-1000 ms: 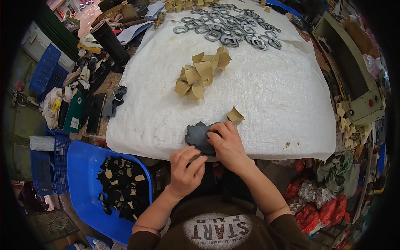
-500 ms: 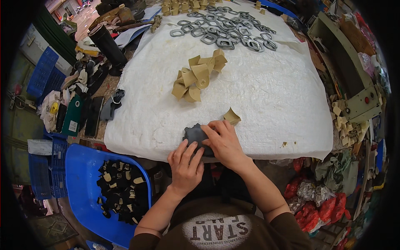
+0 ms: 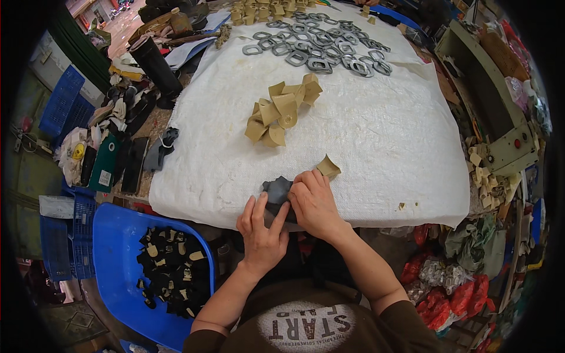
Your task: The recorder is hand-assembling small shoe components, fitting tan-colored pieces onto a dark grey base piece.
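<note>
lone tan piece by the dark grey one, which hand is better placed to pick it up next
Probably the right hand: it is close beside the lone tan piece, while the left hand is farther off, toward the lower left. Both hands are at the dark grey piece.

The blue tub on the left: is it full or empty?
Partly filled: black-and-tan pieces lie heaped toward the right side of the blue tub, while bare blue plastic shows along its left.

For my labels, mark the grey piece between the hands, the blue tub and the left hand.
Grey piece (image 3: 276, 190), head view: its uncovered part.
Blue tub (image 3: 116, 259), head view: its left inner wall.
Left hand (image 3: 261, 240), head view: its back.
</note>
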`<state>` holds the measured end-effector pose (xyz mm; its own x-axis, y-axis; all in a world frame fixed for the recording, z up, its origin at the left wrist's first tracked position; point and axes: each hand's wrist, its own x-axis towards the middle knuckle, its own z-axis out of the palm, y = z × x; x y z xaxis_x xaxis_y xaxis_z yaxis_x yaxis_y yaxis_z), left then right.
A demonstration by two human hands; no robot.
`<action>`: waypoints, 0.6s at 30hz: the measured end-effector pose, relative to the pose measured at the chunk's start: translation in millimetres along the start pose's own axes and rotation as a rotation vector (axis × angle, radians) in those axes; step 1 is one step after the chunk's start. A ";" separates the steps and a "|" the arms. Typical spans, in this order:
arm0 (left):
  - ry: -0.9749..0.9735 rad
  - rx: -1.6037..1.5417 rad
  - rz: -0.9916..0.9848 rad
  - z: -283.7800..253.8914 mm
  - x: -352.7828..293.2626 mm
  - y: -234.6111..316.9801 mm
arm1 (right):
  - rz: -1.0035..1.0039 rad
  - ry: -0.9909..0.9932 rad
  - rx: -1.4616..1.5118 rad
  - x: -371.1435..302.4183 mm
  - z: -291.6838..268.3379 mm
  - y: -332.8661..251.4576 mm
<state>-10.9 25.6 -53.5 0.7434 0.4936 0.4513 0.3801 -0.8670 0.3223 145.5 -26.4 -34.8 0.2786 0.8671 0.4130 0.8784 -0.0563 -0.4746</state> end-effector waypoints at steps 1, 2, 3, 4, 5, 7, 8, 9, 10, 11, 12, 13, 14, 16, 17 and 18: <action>0.000 -0.002 0.001 0.9 -0.6 -1.4 | -0.003 0.034 0.034 -1.1 0.5 0.0; 0.000 0.010 0.013 1.5 -2.1 -1.8 | -0.007 0.068 0.069 -2.5 0.5 0.2; -0.001 0.023 0.026 1.9 -3.1 -1.4 | -0.007 0.068 0.068 -3.6 -0.2 1.1; 0.000 0.021 0.027 2.3 -3.4 -0.2 | 0.019 0.139 0.138 -5.1 -1.7 2.7; -0.004 0.027 0.025 2.2 -4.2 -0.8 | 0.043 0.207 0.210 -4.7 -2.9 2.4; -0.008 0.032 0.024 1.7 -4.3 -2.0 | 0.095 0.271 0.255 -4.7 -14.6 -0.3; -0.016 0.027 0.040 0.9 -2.5 -2.5 | 0.145 0.336 0.298 -3.8 -22.8 -1.0; -0.024 0.021 0.056 -0.1 -1.3 -2.7 | 0.186 0.376 0.342 -3.3 -28.4 1.0; -0.024 0.020 0.057 -1.9 -0.7 -2.5 | 0.187 0.377 0.340 -4.0 -33.0 1.0; -0.075 -0.003 0.057 -3.9 0.4 -1.6 | 0.210 0.353 0.371 -5.1 -38.0 0.9; -0.127 -0.025 0.057 -5.0 1.2 -1.4 | 0.233 0.329 0.403 -6.1 -40.5 1.1; -0.127 -0.026 0.060 -5.5 1.8 -2.1 | 0.202 0.306 0.385 -6.0 -39.4 0.0; -0.119 -0.035 0.053 -5.7 2.6 -2.2 | 0.205 0.310 0.381 -6.3 -37.5 -1.5; -0.113 -0.044 0.048 -4.9 3.5 -0.7 | 0.122 0.276 0.259 -6.9 -28.9 -5.1; -0.099 -0.055 0.045 -4.2 3.9 0.1 | 0.125 0.243 0.214 -7.4 -22.9 -6.3; -0.085 -0.065 0.041 -3.6 3.9 0.4 | 0.125 0.244 0.215 -9.4 -14.7 -5.1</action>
<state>-9.9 27.4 -48.6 0.8025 0.4481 0.3940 0.3141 -0.8787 0.3596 144.1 -41.5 -24.8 0.4862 0.7147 0.5028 0.7368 -0.0260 -0.6756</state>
